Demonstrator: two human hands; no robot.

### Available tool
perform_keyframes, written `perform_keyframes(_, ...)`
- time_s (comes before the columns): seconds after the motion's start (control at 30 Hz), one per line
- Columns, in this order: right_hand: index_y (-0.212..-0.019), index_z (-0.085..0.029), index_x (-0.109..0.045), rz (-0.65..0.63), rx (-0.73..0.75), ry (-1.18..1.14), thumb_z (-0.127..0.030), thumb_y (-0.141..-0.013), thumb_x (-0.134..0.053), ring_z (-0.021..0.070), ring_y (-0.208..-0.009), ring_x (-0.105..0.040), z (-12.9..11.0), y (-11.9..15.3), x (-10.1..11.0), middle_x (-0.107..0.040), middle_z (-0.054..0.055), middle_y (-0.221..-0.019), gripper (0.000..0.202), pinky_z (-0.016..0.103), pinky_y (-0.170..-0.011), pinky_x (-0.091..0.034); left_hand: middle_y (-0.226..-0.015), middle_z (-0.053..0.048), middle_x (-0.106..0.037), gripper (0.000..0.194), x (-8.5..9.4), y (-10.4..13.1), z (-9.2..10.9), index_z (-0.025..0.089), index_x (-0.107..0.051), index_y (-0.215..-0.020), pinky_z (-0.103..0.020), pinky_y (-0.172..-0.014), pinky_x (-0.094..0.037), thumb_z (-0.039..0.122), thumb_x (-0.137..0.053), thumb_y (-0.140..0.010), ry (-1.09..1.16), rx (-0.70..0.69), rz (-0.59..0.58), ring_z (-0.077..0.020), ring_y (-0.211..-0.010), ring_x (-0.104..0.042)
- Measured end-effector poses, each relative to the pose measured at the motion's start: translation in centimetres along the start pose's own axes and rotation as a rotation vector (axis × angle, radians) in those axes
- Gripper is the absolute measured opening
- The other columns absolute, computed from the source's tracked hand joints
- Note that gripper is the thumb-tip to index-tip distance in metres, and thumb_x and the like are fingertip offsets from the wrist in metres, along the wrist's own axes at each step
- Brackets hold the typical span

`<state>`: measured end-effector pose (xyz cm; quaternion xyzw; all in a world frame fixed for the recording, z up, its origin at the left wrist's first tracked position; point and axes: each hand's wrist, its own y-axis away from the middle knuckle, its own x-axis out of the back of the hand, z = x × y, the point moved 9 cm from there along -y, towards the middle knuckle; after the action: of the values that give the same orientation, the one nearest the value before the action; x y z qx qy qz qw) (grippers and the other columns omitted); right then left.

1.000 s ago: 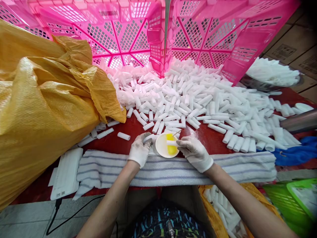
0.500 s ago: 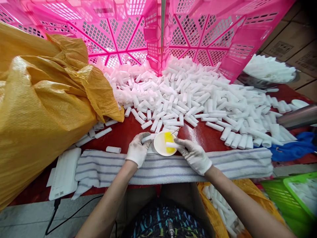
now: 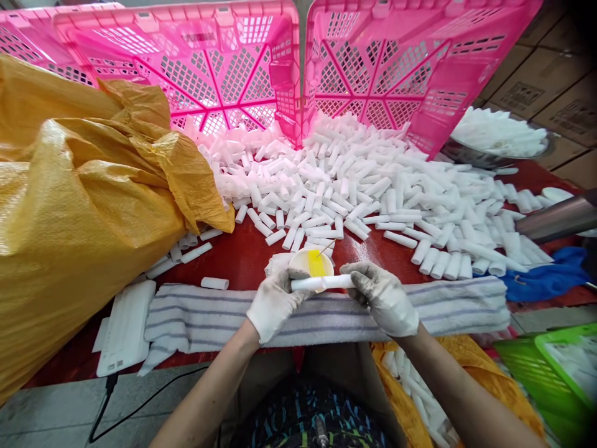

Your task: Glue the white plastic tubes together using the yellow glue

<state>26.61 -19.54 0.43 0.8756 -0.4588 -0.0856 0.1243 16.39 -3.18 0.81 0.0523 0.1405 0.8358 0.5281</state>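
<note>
Both gloved hands hold white tubes end to end in front of a small white dish. My left hand (image 3: 278,302) is closed on the left white tube (image 3: 303,284). The right white tube (image 3: 340,282) is in the fingers of my right hand (image 3: 383,295). The tubes meet in one straight line, level above the towel's upper edge. Just behind them, the dish (image 3: 301,260) bears a yellow piece (image 3: 316,263) with a thin stick resting on it. A large heap of white tubes (image 3: 336,180) spreads over the red table beyond.
Pink crates (image 3: 368,102) stand behind the heap. A yellow sack (image 3: 93,218) fills the left side. The striped towel (image 3: 205,317) lies along the table's front edge, beside a white device (image 3: 125,330). At right are a metal cylinder (image 3: 559,218) and blue cloth (image 3: 545,275).
The two tubes were apart, the right one over the dish; now they are in line, end to end. Both hands have moved a little toward the body, and the camera view has tilted slightly.
</note>
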Motion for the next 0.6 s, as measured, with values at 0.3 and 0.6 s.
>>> perform_keyframes(0.3,-0.090,-0.016,-0.059,-0.008,-0.047,-0.065,-0.059,-0.075,-0.065,0.0068,-0.041,-0.034,-0.1,0.0,0.8,-0.045,-0.005,-0.050,0.046,0.021,-0.039,-0.021,-0.079,-0.004,-0.070,0.043,-1.3,0.8,-0.5,0.014,-0.060,-0.094,-0.029,-0.071,-0.055,0.036,-0.080,-0.064,0.137,0.099,-0.046,-0.0172,-0.071,-0.068)
perform_keyframes(0.6,-0.072,-0.018,-0.063,0.012,0.712,0.862,-0.043,-0.089,-0.049,0.0134,-0.054,-0.048,-6.7,4.1,-2.7,-0.056,0.003,-0.060,0.032,0.027,-0.051,-0.033,-0.054,0.000,-0.055,0.040,-3.3,1.8,0.8,0.018,-0.058,-0.067,-0.025,-0.051,-0.041,0.048,-0.045,-0.089,-0.384,0.011,-0.184,-0.0120,-0.048,-0.048)
